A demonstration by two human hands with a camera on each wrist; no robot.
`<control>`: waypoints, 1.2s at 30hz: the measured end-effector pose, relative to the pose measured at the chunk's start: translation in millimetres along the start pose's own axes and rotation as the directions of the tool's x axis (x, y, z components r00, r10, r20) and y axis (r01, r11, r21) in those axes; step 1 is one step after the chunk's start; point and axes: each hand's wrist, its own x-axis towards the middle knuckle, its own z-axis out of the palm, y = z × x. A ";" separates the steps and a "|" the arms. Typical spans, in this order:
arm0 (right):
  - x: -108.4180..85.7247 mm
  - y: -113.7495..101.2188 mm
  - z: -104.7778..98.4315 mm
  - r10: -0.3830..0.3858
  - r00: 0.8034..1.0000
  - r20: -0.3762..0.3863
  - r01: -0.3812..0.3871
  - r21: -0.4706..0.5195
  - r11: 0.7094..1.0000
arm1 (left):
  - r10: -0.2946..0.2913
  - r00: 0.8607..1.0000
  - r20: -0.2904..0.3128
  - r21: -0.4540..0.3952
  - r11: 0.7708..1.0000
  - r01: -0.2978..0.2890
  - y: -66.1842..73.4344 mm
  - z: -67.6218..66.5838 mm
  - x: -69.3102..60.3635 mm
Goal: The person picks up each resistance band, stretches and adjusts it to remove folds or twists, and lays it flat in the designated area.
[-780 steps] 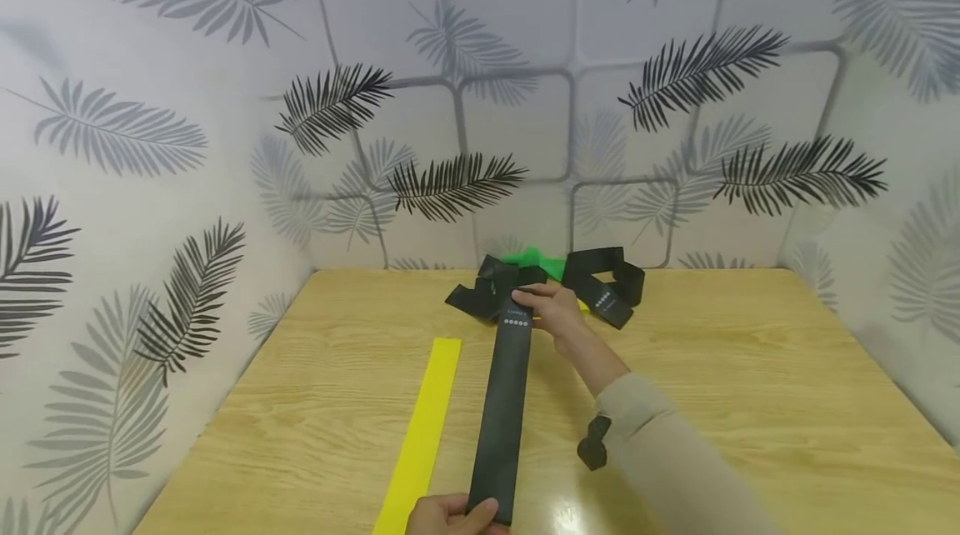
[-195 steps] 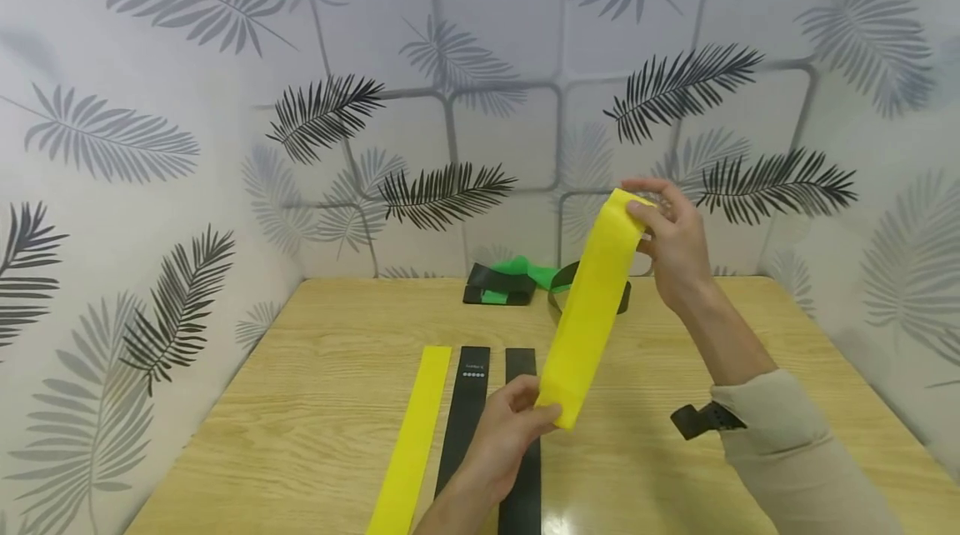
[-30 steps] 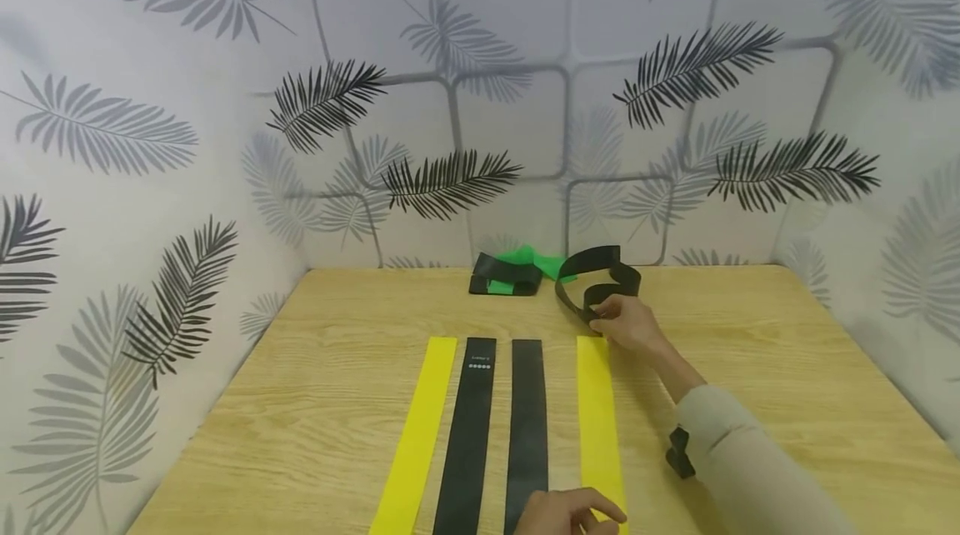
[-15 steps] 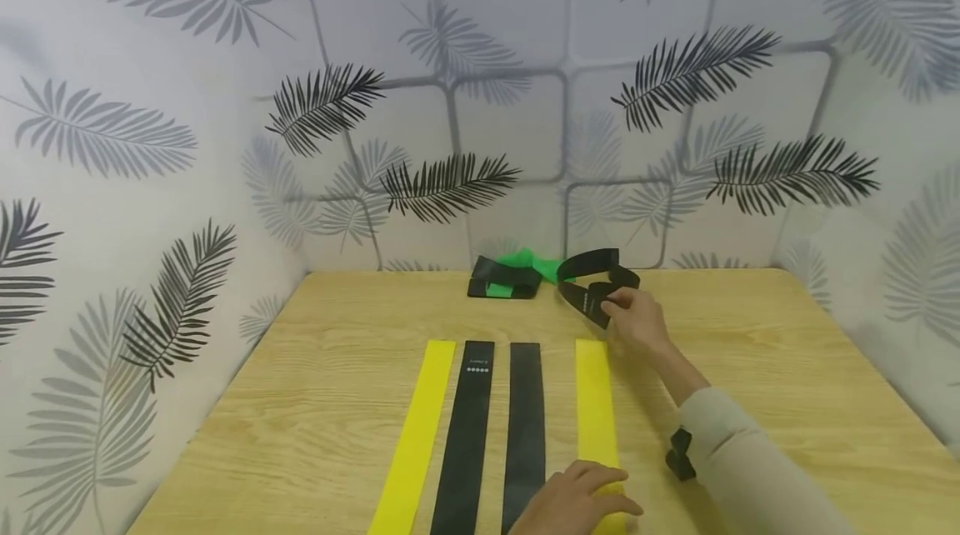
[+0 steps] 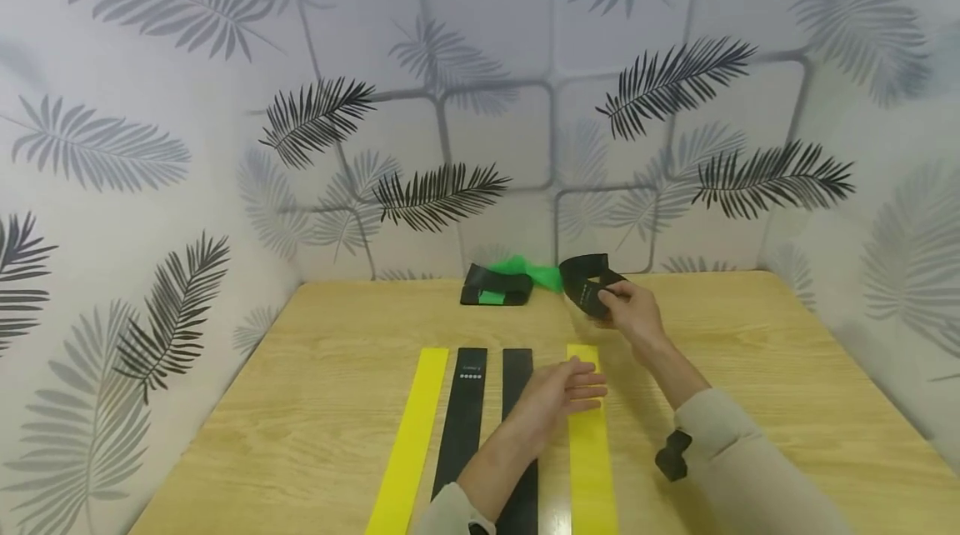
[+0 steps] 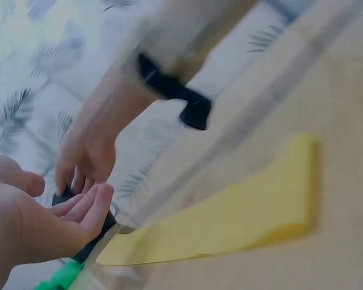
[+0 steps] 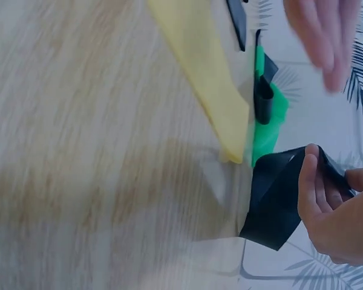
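Observation:
At the back of the table, my right hand pinches the near end of a black resistance band, a loop with white print. In the right wrist view the band hangs bent from the right hand's fingers and thumb. My left hand reaches forward above the right-hand yellow band, fingers extended and holding nothing. The left wrist view shows the left hand palm up, near the right one. Beside the held band lie a green band and a folded black band.
Flat bands lie in a row on the wooden table: a yellow one at the left, a printed black one, a plain black one, then the yellow one under the left hand. A leaf-patterned wall stands behind.
Over the last second my left hand has moved forward from the front edge toward the right hand. The right hand has turned up the black band's printed end. Earlier, the row of flat bands grew.

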 end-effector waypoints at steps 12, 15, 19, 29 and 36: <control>-15.1 -42.3 -21.7 -0.061 0.997 -0.055 0.067 0.115 0.991 | 0.030 0.999 0.035 -0.242 0.970 -0.021 16.3 19.2 52.6; -20.3 -55.8 -27.0 -0.095 0.995 -0.042 0.099 0.121 0.988 | 0.019 0.999 0.050 -0.305 0.952 -0.003 20.3 29.5 59.2; -29.8 -72.4 -28.5 -0.120 0.993 -0.022 0.122 0.159 0.980 | 0.000 0.997 0.083 -0.394 0.919 0.033 29.3 37.8 66.4; -67.0 -83.2 -40.4 -0.095 0.995 -0.026 0.098 0.178 0.979 | -0.056 0.997 0.060 -0.613 0.786 0.081 49.9 47.7 95.1; -91.9 -77.0 -58.9 -0.139 0.989 -0.040 0.144 0.215 0.966 | -0.068 0.997 -0.021 -0.531 0.846 0.047 53.4 52.6 111.0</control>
